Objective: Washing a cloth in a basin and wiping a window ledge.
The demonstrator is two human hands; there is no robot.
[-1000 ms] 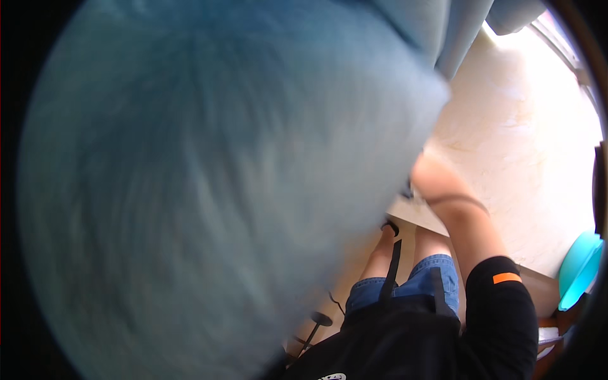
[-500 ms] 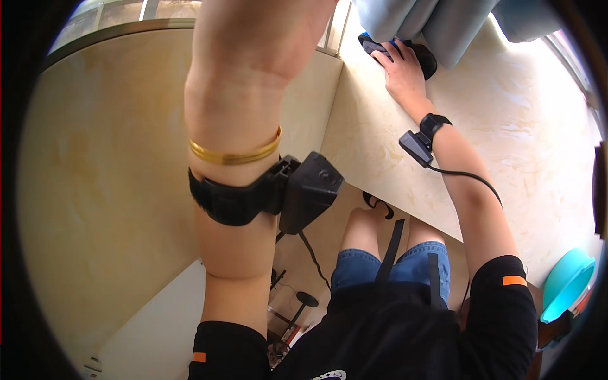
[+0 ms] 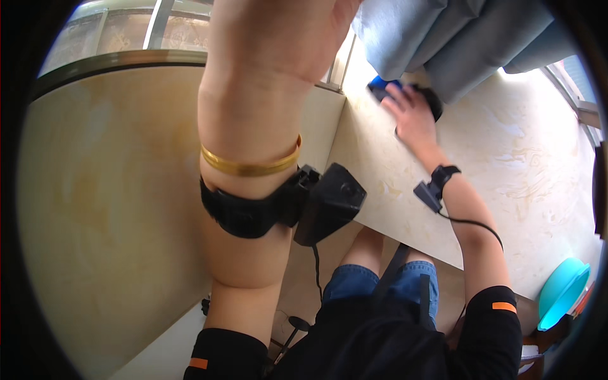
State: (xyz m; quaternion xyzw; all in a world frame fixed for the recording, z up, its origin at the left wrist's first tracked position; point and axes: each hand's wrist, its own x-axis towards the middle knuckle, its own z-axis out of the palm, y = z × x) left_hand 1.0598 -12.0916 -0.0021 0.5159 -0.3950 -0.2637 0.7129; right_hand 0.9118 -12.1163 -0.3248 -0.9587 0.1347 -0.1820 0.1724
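Note:
My left hand [image 3: 272,44] is raised close to the camera at the top. Its palm base and wrist show, but the fingers lie beyond the picture's edge. A gold bangle [image 3: 250,164] circles that wrist, above a black strap with a boxy black device [image 3: 332,202]. Farther off, my right hand [image 3: 417,123] reaches to a black object with a blue part [image 3: 384,84], below the curtain. The fingers look stretched out over it, slightly blurred, and I cannot make out its kind. A smaller strapped device [image 3: 430,193] with a cable sits on the right wrist.
Grey-blue curtain folds [image 3: 462,57] hang at the top right, just above the black object. A pale marbled surface [image 3: 525,183] spreads to the right, with a turquoise basin [image 3: 560,294] near its lower edge. A marbled panel [image 3: 114,190] fills the left, topped by a window [image 3: 126,31].
The whole view has shifted, so the curtain, window and both arms appear lower. My right hand stays at the black and blue object; my left hand stays raised.

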